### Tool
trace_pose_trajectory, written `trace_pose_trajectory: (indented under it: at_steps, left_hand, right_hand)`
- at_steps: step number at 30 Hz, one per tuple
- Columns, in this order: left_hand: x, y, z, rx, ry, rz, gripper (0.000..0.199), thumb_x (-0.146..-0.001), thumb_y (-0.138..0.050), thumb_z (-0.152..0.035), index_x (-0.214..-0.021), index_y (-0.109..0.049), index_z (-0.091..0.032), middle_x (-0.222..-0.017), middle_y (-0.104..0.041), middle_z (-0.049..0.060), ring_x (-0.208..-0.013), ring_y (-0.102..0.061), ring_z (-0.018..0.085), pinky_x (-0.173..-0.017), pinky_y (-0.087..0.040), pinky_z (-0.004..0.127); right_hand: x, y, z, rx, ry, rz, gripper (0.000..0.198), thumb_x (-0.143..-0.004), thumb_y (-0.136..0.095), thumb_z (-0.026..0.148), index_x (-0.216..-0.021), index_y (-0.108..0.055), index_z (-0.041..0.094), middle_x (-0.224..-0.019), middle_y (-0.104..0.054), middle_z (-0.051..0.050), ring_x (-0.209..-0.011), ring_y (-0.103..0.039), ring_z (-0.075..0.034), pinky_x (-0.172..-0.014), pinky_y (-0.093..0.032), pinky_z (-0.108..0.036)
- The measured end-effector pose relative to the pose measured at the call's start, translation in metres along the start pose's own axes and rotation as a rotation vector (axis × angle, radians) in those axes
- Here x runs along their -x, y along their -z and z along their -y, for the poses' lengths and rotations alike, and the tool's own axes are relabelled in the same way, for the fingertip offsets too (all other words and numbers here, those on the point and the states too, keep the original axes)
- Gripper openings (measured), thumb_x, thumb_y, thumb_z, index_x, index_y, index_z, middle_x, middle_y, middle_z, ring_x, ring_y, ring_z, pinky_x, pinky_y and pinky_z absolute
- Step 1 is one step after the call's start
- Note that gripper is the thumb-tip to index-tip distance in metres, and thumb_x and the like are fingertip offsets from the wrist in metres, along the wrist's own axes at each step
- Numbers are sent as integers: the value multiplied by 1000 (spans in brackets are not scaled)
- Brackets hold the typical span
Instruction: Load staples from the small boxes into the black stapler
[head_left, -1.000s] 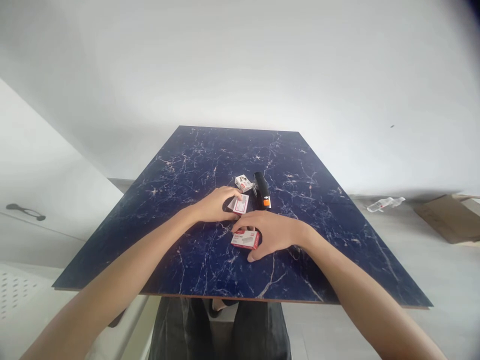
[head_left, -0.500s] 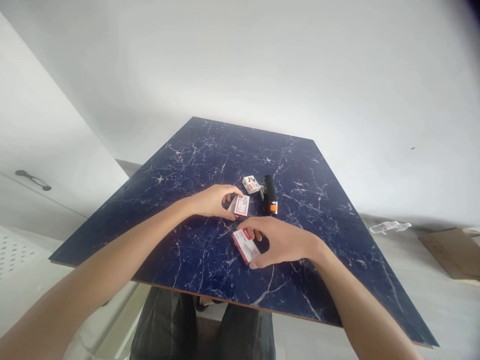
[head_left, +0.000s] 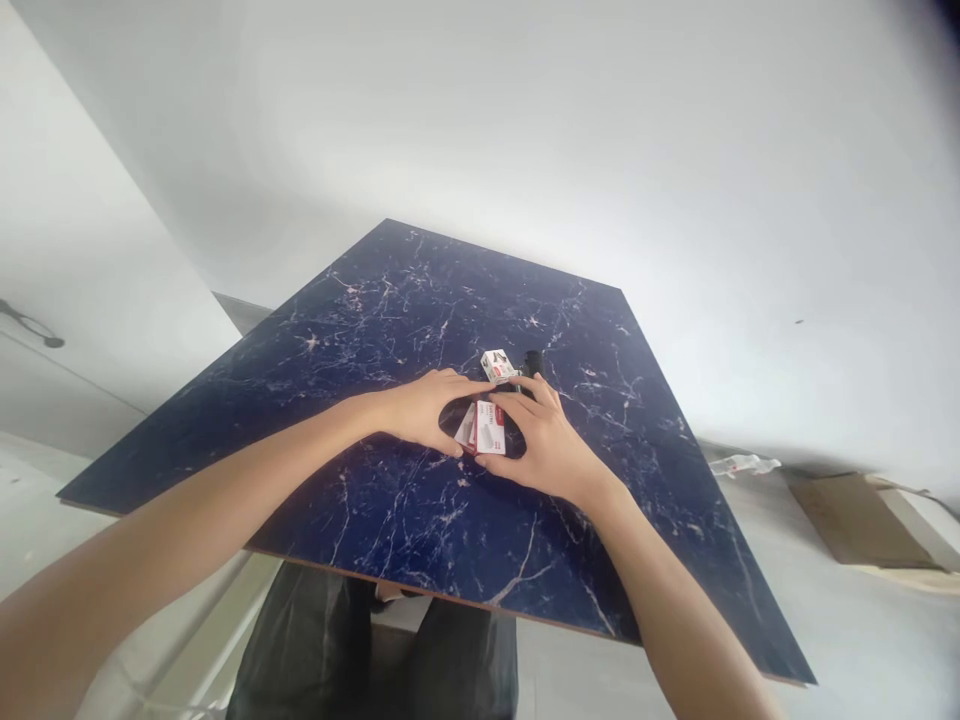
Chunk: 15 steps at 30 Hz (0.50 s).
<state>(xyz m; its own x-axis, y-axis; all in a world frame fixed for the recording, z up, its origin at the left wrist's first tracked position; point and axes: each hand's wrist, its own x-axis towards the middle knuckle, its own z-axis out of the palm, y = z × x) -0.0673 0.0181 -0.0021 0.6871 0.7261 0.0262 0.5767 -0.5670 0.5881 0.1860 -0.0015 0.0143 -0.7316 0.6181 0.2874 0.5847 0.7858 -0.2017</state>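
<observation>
Two small red-and-white boxes lie together between my hands near the middle of the dark blue marbled table. The upper box (head_left: 491, 428) has a grey picture on its face and overlaps the lower box (head_left: 466, 427), whose left part shows. My right hand (head_left: 541, 437) grips the upper box between thumb and fingers. My left hand (head_left: 424, 412) curves around the boxes from the left, thumb and fingers apart, thumb tip near the lower box's corner. Just beyond the fingertips sits another small white box (head_left: 496, 366). Beside it, a black object (head_left: 533, 363) is mostly hidden by my right hand.
The table (head_left: 420, 540) has its front edge close to my legs. A white wall (head_left: 480, 130) rises behind it. On the floor to the right are a clear plastic item (head_left: 742, 465) and brown cardboard (head_left: 862, 520). A cabinet handle (head_left: 30, 325) shows at left.
My right hand has carried its box up and left onto the other box. My left hand's fingers have spread from their grip on the lower box. The view has shifted slightly.
</observation>
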Motion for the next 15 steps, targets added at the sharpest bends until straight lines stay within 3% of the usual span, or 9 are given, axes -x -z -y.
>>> trace_pose_trajectory:
  at_steps: [6,11,15]
  left_hand:
    - [-1,-4,1,-3,-33,-75,100,-72,-78,-56,-157,-30,-32,-134,-60,10,-120,-52,34,-99,-40,47]
    - [-6,-15,0,-62,-75,-129,102,-70,-78,-63,-155,-35,-28,-134,-59,13,-119,-53,36,-101,-38,50]
    - [-6,-17,-2,-66,-76,-132,103,-71,-78,-61,-157,-31,-27,-138,-56,15,-124,-51,37,-104,-36,51]
  right_hand:
    - [0,-4,1,13,-21,-34,61,-84,-69,48,-136,-55,20,-122,-68,-11,-125,-53,-35,-120,-24,-64]
    - [-1,-11,1,92,-26,-86,70,-79,-68,69,-129,-61,19,-114,-71,-13,-122,-54,-38,-121,-17,-66]
    - [-2,-11,4,134,-33,-106,72,-79,-66,72,-127,-62,18,-115,-70,-14,-122,-55,-38,-121,-15,-67]
